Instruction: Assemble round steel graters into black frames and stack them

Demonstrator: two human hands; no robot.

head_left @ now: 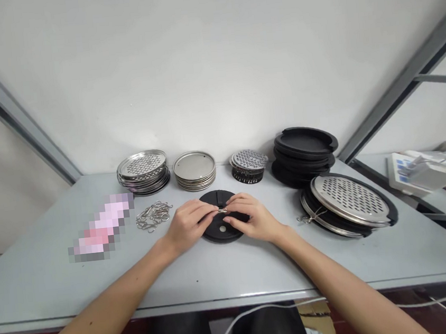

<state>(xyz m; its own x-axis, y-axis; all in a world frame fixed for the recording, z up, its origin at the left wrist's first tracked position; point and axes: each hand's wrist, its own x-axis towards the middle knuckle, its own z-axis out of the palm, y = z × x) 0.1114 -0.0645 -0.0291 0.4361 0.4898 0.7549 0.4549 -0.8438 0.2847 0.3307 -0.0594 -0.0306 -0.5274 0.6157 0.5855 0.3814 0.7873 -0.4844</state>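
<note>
A small metal wire hook is pinched between my left hand and my right hand, fingertips closed at either end of it. Just below them lies a round black plastic base with a raised tab and a pale round spot; my hands partly cover it. I cannot tell whether the hook touches the base. To the left of my left hand is a loose pile of similar wire hooks.
Along the wall stand perforated metal discs, plain metal discs, small grater discs and black bases. Metal-topped black pieces with wire hooks lie at right. A blurred pink patch is at left, a white power strip far right.
</note>
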